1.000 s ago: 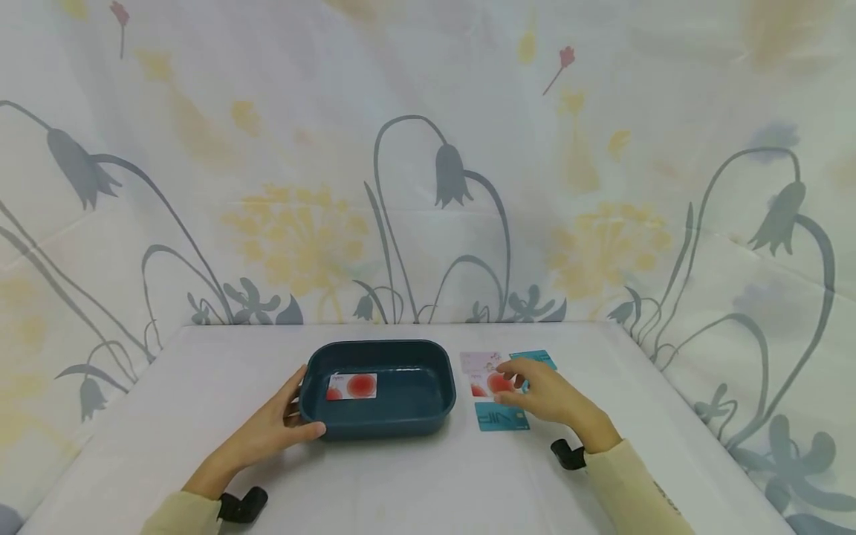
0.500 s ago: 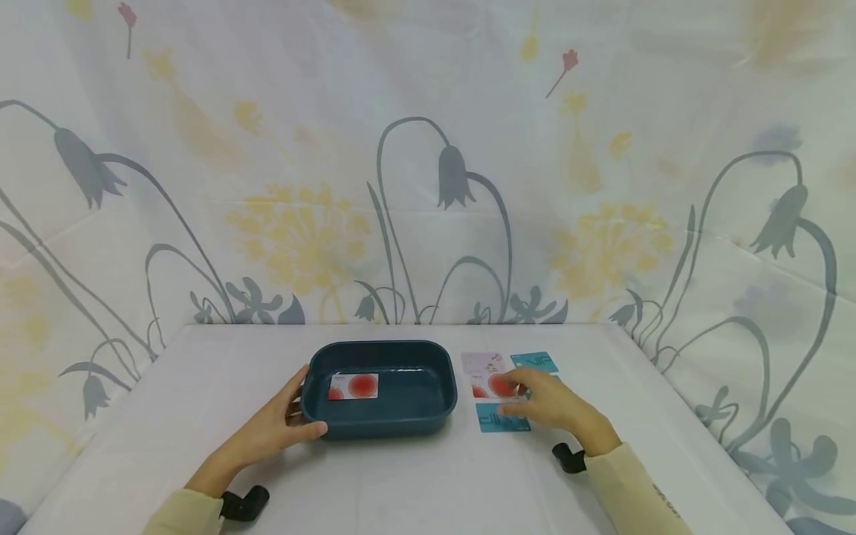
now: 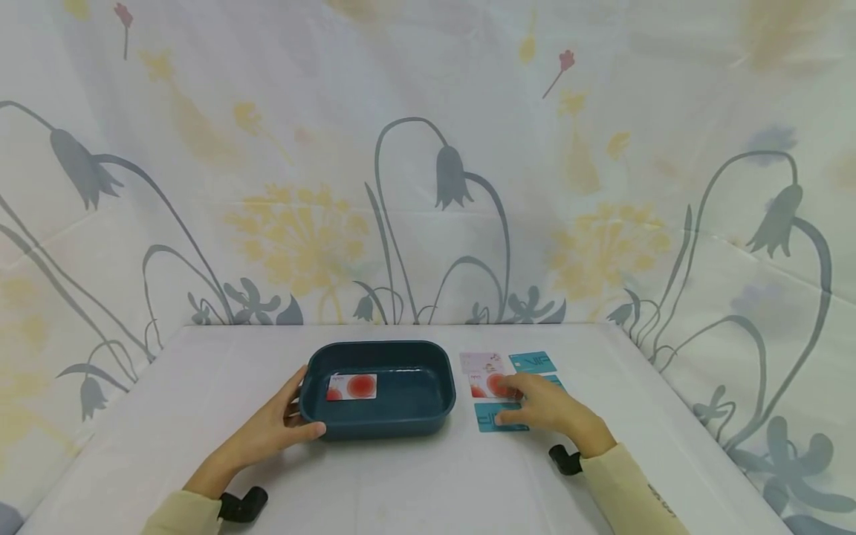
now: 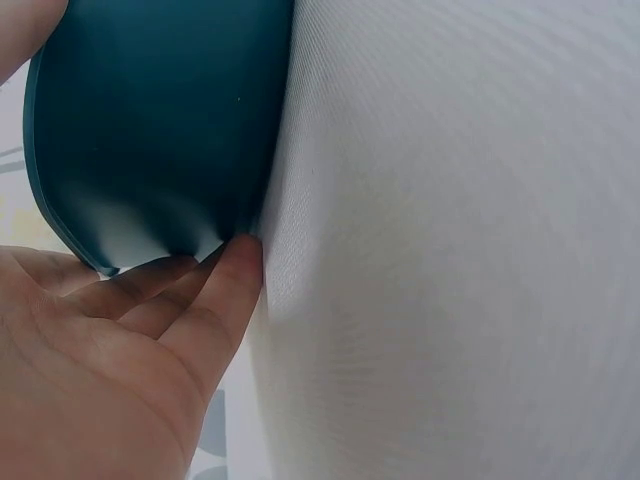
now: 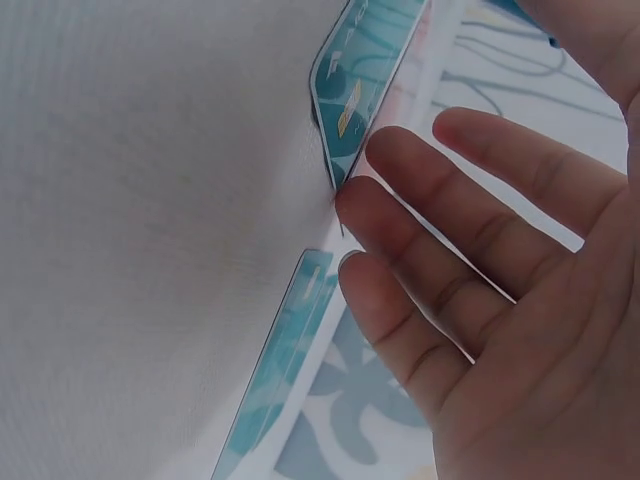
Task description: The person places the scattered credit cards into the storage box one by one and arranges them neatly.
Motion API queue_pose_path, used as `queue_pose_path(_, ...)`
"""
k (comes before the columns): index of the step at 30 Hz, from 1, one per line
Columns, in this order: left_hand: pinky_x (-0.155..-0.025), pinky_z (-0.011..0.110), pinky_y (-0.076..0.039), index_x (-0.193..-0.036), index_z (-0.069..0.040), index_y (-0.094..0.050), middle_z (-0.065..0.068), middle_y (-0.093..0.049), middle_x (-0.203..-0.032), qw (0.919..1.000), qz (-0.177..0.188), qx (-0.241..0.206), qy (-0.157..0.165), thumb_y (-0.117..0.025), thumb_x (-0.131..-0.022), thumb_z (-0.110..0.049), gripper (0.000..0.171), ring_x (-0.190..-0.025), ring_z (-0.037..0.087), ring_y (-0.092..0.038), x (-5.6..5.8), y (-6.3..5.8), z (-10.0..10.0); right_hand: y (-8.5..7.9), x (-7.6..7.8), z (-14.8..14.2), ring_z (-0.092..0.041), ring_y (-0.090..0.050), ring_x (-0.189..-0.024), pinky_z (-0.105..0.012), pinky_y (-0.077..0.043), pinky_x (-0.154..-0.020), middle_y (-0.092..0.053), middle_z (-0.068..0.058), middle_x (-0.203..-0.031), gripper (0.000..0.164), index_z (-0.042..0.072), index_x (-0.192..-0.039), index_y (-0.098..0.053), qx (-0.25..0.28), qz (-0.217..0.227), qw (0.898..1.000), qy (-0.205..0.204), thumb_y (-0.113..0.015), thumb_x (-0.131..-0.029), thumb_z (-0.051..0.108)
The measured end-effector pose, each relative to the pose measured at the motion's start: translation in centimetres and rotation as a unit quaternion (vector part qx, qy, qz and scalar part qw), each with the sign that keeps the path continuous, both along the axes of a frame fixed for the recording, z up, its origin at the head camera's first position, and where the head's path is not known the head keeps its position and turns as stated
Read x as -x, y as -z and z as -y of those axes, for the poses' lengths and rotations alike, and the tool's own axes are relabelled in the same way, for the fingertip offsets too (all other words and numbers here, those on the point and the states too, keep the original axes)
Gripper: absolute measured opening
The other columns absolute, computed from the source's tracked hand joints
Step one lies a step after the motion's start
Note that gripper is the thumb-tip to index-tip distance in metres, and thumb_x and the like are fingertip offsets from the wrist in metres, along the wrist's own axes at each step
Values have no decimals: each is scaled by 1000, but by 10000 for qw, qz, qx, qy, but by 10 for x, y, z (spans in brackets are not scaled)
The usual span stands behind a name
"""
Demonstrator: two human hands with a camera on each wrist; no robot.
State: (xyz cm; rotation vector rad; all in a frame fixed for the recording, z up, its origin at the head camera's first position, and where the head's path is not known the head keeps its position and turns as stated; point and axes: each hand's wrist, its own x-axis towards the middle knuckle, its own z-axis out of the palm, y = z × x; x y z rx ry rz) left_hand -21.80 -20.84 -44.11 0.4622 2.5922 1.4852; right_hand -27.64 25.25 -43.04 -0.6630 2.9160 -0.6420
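On the white table sits a dark teal rectangular tray (image 3: 414,401) with a white and red card (image 3: 341,387) lying inside it. My left hand (image 3: 270,427) holds the tray's left end, thumb at the front corner and fingers against the side wall (image 4: 150,150). To the tray's right, several cards lie flat. Over them hovers my right hand (image 3: 545,405), its fingers spread and lightly bent. Its index fingertip is at a second white and red card (image 3: 483,386); its thumb is over a teal card (image 3: 487,417). Whether they touch the cards I cannot tell.
Behind those two lie a pale lilac card (image 3: 476,362) and another teal card (image 3: 533,362). One more teal card (image 3: 554,380) is mostly hidden by the right hand. A flower-printed cloth (image 3: 428,245) hangs along the far edge of the table (image 3: 401,490).
My right hand has lowered and shifted slightly toward the front over the cards, its thumb now over the front teal card. The left hand and the tray have stayed put.
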Motion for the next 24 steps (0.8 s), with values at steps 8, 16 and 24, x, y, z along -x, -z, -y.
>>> queue_pose_path(8,-97,43,-46,-154,-10,-3,28,-30,-148,10000,23,60,-35,-73,-85,-32,101,-127,41,-45,0,0,0,1,-1,1,-14,-53,-90,-40,-47,-84,-60,4,-99,59,11,-110,-66,-59,106,9999,-3,-83,-67,48)
queue_pose_path(16,-97,42,-47,-154,-10,-4,28,-30,-148,10000,16,-8,-9,-73,-85,-30,100,-126,40,-46,0,-1,0,-4,-6,0,-17,-51,-94,-42,-47,-85,-57,0,-102,56,13,-107,-64,-231,314,9992,-66,-87,-64,41)
queue_pose_path(24,-95,42,-48,-154,-10,-3,29,-28,-148,10000,89,-35,27,-73,-85,-30,101,-126,41,-46,0,-1,1,-5,-6,2,-17,-49,-90,-39,-47,-81,-57,0,-97,52,7,-102,-61,-43,602,9981,-101,-88,-65,33)
